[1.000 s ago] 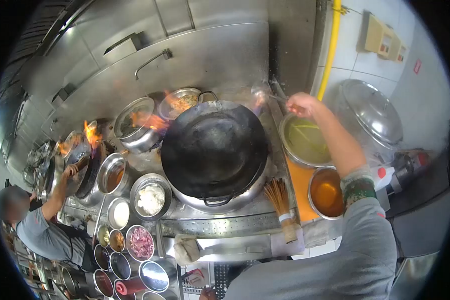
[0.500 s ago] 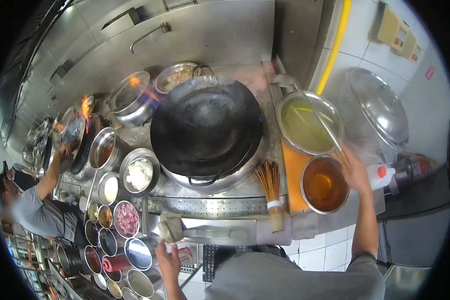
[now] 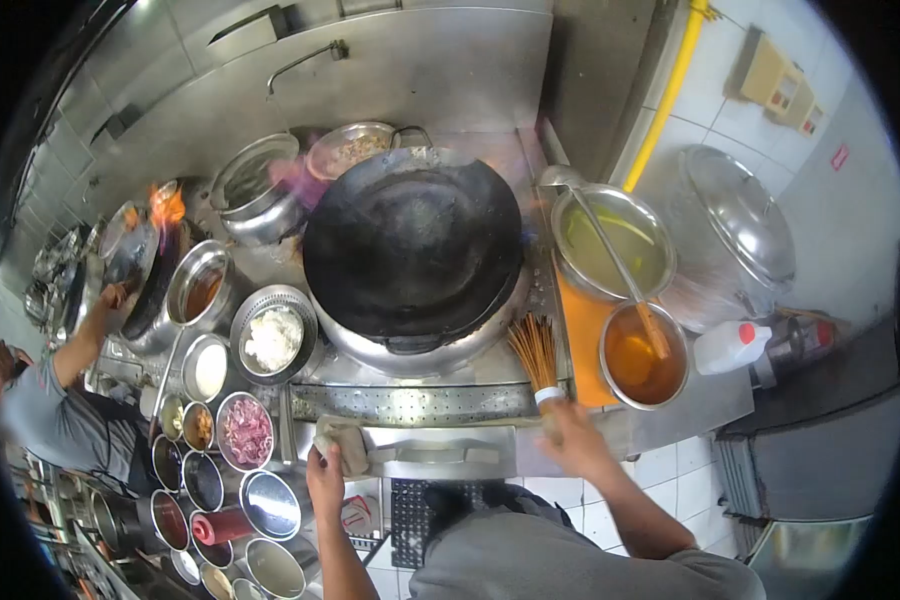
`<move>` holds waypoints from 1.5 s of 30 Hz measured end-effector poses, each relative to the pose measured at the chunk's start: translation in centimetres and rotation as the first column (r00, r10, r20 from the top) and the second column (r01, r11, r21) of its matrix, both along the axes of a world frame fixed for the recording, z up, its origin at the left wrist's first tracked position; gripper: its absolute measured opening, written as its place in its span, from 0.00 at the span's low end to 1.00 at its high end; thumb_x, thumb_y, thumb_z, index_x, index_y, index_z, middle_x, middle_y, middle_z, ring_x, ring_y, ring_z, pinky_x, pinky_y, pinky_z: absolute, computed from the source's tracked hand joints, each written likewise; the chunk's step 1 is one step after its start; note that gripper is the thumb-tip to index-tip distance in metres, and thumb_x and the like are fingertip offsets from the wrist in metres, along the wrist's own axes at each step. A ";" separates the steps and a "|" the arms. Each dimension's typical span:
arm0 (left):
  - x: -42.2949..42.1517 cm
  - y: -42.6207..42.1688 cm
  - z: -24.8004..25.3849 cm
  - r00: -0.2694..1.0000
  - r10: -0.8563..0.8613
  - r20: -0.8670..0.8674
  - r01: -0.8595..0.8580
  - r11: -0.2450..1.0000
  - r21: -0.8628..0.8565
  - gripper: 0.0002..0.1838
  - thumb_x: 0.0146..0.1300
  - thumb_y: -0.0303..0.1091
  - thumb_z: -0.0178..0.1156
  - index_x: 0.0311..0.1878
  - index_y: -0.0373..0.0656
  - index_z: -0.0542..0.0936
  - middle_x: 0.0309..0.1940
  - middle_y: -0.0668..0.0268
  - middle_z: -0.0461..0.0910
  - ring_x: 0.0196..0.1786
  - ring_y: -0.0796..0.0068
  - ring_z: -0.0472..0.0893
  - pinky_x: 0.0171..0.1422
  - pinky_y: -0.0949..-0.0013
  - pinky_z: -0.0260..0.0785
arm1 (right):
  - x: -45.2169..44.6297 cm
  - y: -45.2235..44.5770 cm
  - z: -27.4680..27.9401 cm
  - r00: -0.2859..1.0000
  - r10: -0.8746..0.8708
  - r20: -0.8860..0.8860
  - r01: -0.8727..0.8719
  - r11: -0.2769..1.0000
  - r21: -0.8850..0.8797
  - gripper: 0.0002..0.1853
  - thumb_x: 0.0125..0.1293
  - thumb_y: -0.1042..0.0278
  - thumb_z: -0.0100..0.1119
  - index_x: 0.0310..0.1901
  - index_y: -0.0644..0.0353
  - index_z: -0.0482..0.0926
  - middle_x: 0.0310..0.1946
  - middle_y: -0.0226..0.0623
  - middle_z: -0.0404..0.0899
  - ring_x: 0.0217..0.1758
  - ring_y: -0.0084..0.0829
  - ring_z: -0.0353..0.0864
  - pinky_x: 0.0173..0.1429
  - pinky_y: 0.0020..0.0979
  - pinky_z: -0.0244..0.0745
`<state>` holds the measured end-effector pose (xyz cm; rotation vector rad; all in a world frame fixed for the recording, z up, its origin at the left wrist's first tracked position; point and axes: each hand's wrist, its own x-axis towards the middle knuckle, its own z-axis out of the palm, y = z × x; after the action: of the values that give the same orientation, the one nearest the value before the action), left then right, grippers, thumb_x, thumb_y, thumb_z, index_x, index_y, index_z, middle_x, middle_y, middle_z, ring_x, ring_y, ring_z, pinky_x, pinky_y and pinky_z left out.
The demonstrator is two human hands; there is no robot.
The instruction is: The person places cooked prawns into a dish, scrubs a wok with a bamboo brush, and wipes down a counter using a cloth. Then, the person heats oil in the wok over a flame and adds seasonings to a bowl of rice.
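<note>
the steel table (image 3: pixel 420 402) carries the large, round, black metal wok (image 3: pixel 415 245). to its right sits the wide steel bowl of pale green liquid (image 3: pixel 673 245); nearer the front is the smaller steel bowl of amber liquid (image 3: pixel 606 372). the long steel ladle with an orange-brown handle end (image 3: pixel 615 252) slants across both. the brown-bristled brush with a white band (image 3: pixel 538 355) points toward the wok, the right hand's (image 3: pixel 570 440) grip closed around its handle. the left hand (image 3: pixel 326 478) touches the folded beige cloth (image 3: pixel 348 442), fingers bent; whether its grip pinches, i cannot tell.
</note>
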<state>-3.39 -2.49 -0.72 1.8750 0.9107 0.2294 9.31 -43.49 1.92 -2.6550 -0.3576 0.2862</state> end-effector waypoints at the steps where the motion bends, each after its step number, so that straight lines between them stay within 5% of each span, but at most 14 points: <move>1: 0.2 0.1 0.4 1.000 -0.014 -0.028 0.014 1.000 -0.022 0.29 0.69 0.47 0.59 0.60 0.29 0.74 0.48 0.46 0.80 0.51 0.56 0.81 0.57 0.61 0.70 | -0.7 1.4 -0.4 0.999 -0.033 0.011 0.033 0.998 -0.046 0.37 0.59 0.61 0.65 0.68 0.59 0.62 0.59 0.53 0.69 0.62 0.52 0.73 0.62 0.48 0.71; 5: -0.2 0.6 -3.3 0.996 0.002 0.086 0.003 0.998 -0.058 0.26 0.66 0.46 0.62 0.55 0.30 0.76 0.47 0.45 0.80 0.48 0.56 0.80 0.56 0.62 0.70 | -0.5 3.9 -0.9 0.953 -0.286 -0.099 0.277 0.956 -0.098 0.44 0.57 0.62 0.67 0.72 0.59 0.56 0.58 0.57 0.73 0.63 0.54 0.73 0.67 0.46 0.69; 8: 0.4 1.0 -4.7 0.994 -0.020 0.104 0.016 0.999 0.046 0.27 0.62 0.44 0.65 0.55 0.29 0.76 0.50 0.41 0.78 0.53 0.47 0.78 0.60 0.55 0.68 | 1.3 2.1 -1.2 0.893 -0.361 -0.268 0.360 0.931 -0.054 0.43 0.54 0.64 0.67 0.71 0.60 0.59 0.61 0.58 0.72 0.65 0.53 0.72 0.67 0.43 0.69; 14: 0.6 0.6 -5.1 0.998 -0.026 0.052 0.011 0.965 0.261 0.33 0.57 0.41 0.68 0.60 0.28 0.71 0.53 0.38 0.75 0.57 0.38 0.73 0.63 0.49 0.65 | -1.3 2.8 9.4 0.979 0.140 -0.148 -0.141 0.990 0.005 0.39 0.56 0.62 0.65 0.71 0.50 0.64 0.60 0.53 0.76 0.58 0.52 0.79 0.62 0.43 0.74; 17: 0.7 0.2 -5.3 0.999 -0.023 0.030 0.014 0.959 0.282 0.36 0.57 0.42 0.69 0.62 0.28 0.68 0.54 0.38 0.73 0.59 0.37 0.71 0.64 0.48 0.64 | -1.1 10.0 10.7 0.938 0.306 -0.164 -0.308 0.951 0.010 0.37 0.54 0.68 0.65 0.69 0.49 0.67 0.58 0.50 0.77 0.59 0.53 0.77 0.65 0.42 0.72; 21: 0.3 0.4 -5.6 0.994 -0.060 0.096 0.031 0.962 0.272 0.35 0.58 0.41 0.68 0.63 0.28 0.68 0.53 0.38 0.73 0.57 0.38 0.72 0.63 0.48 0.64 | 1.0 20.0 5.8 0.816 0.578 0.022 -0.564 0.804 -0.187 0.33 0.60 0.69 0.56 0.70 0.43 0.67 0.44 0.48 0.82 0.46 0.50 0.83 0.51 0.48 0.78; 25: -0.4 0.9 -5.4 0.985 -0.126 0.119 0.091 0.961 0.262 0.32 0.59 0.40 0.68 0.61 0.28 0.70 0.48 0.41 0.75 0.53 0.39 0.74 0.59 0.48 0.66 | 2.7 18.9 8.1 0.771 0.601 -0.210 -0.624 0.650 -0.434 0.27 0.61 0.72 0.53 0.64 0.46 0.72 0.37 0.46 0.84 0.43 0.48 0.84 0.44 0.48 0.79; 29: -3.1 -1.5 -4.8 0.984 -0.152 0.098 0.130 0.971 0.200 0.26 0.58 0.39 0.68 0.53 0.28 0.74 0.44 0.43 0.75 0.49 0.40 0.75 0.55 0.48 0.67 | 4.2 6.9 11.1 0.768 0.548 -0.331 -0.611 0.473 -0.635 0.22 0.60 0.69 0.56 0.57 0.47 0.77 0.38 0.43 0.85 0.44 0.47 0.85 0.45 0.47 0.80; 33: -3.7 -5.8 -4.8 0.974 -0.183 0.137 0.152 0.966 0.210 0.21 0.57 0.38 0.68 0.46 0.29 0.76 0.41 0.43 0.76 0.47 0.39 0.75 0.54 0.48 0.68 | 6.1 2.8 12.5 0.859 0.392 -0.329 -0.501 0.507 -0.702 0.21 0.60 0.67 0.55 0.56 0.48 0.79 0.43 0.42 0.85 0.47 0.48 0.84 0.48 0.47 0.79; 36: -3.1 -9.3 -4.9 0.906 -0.404 0.122 0.387 0.911 0.143 0.23 0.57 0.41 0.67 0.46 0.30 0.77 0.43 0.41 0.76 0.49 0.40 0.76 0.56 0.47 0.68 | 6.7 3.7 11.2 0.904 0.382 -0.191 -0.412 0.663 -0.625 0.20 0.62 0.65 0.52 0.56 0.50 0.78 0.44 0.43 0.85 0.48 0.49 0.84 0.50 0.48 0.78; 40: -2.5 -13.1 -5.1 0.701 -0.683 0.203 0.696 0.718 0.012 0.25 0.58 0.44 0.68 0.51 0.33 0.78 0.49 0.42 0.79 0.54 0.42 0.77 0.62 0.51 0.69 | 3.8 5.7 9.5 0.947 0.284 -0.151 -0.312 0.695 -0.648 0.15 0.61 0.67 0.55 0.50 0.51 0.78 0.42 0.41 0.85 0.47 0.48 0.84 0.49 0.48 0.79; 43: -4.9 -9.1 -4.1 0.764 -0.605 0.223 0.644 0.699 -0.312 0.26 0.59 0.43 0.67 0.54 0.34 0.77 0.49 0.44 0.80 0.54 0.46 0.79 0.61 0.54 0.70 | 3.3 2.5 9.5 0.923 0.271 -0.274 -0.385 0.622 -0.682 0.18 0.58 0.69 0.59 0.52 0.52 0.76 0.42 0.43 0.84 0.48 0.47 0.84 0.50 0.49 0.78; 45: -5.9 -5.9 -2.2 0.894 -0.396 0.209 0.446 0.756 -0.478 0.25 0.61 0.41 0.66 0.57 0.35 0.76 0.50 0.45 0.81 0.56 0.51 0.80 0.62 0.56 0.70 | 2.2 0.5 12.1 0.902 0.167 -0.398 -0.412 0.604 -0.682 0.24 0.57 0.69 0.59 0.57 0.51 0.75 0.44 0.45 0.84 0.49 0.49 0.84 0.52 0.48 0.78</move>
<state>-9.28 -8.39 -2.90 1.4899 0.3980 -0.1931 11.48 -42.95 14.02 -3.2677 -0.7088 1.1719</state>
